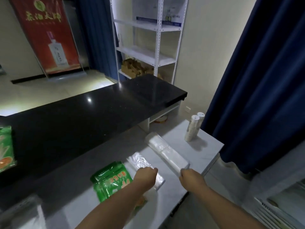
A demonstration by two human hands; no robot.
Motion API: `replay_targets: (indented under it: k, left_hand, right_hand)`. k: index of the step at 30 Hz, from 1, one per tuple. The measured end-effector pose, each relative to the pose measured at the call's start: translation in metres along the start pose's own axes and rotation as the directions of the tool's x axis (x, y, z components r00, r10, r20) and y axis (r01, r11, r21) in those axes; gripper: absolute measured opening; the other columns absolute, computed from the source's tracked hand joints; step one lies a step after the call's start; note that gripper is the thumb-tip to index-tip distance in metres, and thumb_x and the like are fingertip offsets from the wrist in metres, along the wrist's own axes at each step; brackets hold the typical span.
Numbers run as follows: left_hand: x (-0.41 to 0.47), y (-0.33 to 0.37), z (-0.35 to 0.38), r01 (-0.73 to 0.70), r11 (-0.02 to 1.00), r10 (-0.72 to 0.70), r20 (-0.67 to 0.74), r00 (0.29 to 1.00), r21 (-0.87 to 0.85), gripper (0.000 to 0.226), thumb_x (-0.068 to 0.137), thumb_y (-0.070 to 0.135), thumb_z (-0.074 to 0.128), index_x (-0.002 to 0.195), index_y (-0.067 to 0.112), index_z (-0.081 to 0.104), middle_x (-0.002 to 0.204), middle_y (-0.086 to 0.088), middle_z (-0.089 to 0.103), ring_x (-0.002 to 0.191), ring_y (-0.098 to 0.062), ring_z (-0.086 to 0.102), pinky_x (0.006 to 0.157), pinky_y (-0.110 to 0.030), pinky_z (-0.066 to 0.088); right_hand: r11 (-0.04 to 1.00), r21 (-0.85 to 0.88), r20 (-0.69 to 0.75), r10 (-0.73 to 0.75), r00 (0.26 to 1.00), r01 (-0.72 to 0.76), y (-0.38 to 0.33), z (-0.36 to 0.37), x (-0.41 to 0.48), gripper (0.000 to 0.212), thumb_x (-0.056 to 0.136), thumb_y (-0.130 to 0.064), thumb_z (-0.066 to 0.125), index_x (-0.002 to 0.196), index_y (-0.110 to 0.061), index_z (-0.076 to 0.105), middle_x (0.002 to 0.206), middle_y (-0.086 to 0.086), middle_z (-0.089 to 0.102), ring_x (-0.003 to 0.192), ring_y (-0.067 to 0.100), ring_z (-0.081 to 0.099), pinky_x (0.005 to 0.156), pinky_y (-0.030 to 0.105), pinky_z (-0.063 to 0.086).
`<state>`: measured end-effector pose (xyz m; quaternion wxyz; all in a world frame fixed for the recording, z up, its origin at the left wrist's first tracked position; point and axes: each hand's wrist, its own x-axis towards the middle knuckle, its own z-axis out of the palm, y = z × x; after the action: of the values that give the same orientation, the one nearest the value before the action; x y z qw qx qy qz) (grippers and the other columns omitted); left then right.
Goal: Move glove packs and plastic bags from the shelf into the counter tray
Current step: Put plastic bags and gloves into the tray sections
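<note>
Writing: the red banner (44, 35) at far left is showing gold Chinese characters above a picture of a white bottle; blur is keeping me from reading them with confidence. The near green pack (112, 178) is carrying red and white print, upside-down to the camera and too smeared to read.

Count: two green packs, two clear bag bundles, two upright paper-wrapped rolls (194, 129), two hands.

Position: the near green pack is lying flat on the white desk (206, 151), just left of the bundles. The second green pack (5, 146) is lying on the black desk (82, 116) at the left frame edge, well apart from the first. The rolls are standing touching each other at the far corner of the white desk, beside the blue curtain (264, 80).

Axis: both bundles are lying roughly parallel, long axes running diagonally from near-right to far-left, far ends pointing toward the black desk.

Grip: the left hand (146, 175) is curling its fingers over the left bag bundle (142, 161) partway along its length, grasping it. The right hand (189, 176) is grasping the right bag bundle (166, 153) at its near end.

Background: a white rack (158, 30) is standing behind the black desk, with brown cardboard pieces (133, 66) sitting on its lowest shelf.
</note>
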<state>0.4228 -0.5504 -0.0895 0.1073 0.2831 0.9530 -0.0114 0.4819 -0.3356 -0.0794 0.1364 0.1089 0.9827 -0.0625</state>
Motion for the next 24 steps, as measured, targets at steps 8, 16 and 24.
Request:
replay_targets:
  k: [8, 16, 24]
  left_hand:
    - [0.044, -0.04, 0.015, 0.105, 0.993, -0.103, 0.028, 0.994, -0.062, 0.034, 0.091, 0.01, 0.044, 0.122, 0.012, 0.055, 0.116, -0.014, 0.064, 0.109, -0.035, 0.06, 0.086, -0.039, 0.046]
    - [0.067, -0.048, 0.023, 0.283, 0.949, -0.274, 0.081, 0.958, -0.14, 0.025, 0.093, 0.02, 0.045, 0.114, 0.015, 0.058, 0.116, -0.011, 0.064, 0.109, -0.034, 0.06, 0.085, -0.039, 0.045]
    - [0.085, -0.011, 0.017, 0.504, 0.837, -0.479, 0.161, 0.863, -0.213, 0.024, 0.093, 0.017, 0.044, 0.111, 0.012, 0.059, 0.111, -0.013, 0.064, 0.102, -0.035, 0.06, 0.079, -0.039, 0.045]
  right_hand:
    - [0.995, -0.041, -0.01, -0.091, 0.996, 0.09, -0.024, -0.011, 0.089, 0.039, 0.096, -0.037, 0.044, 0.13, -0.022, 0.053, 0.122, 0.003, 0.056, 0.111, 0.024, 0.056, 0.089, 0.034, 0.047]
    - [0.996, -0.01, 0.157, -0.082, 0.984, 0.084, -0.039, 0.004, 0.165, 0.082, 0.086, -0.062, 0.052, 0.151, -0.029, 0.016, 0.142, 0.008, 0.038, 0.127, 0.031, 0.042, 0.098, 0.044, 0.041]
    - [0.979, -0.027, 0.169, -0.195, 0.966, 0.202, -0.035, 0.014, 0.203, 0.095, 0.082, -0.062, 0.056, 0.155, -0.03, 0.003, 0.139, 0.012, 0.032, 0.125, 0.029, 0.038, 0.094, 0.042, 0.044]
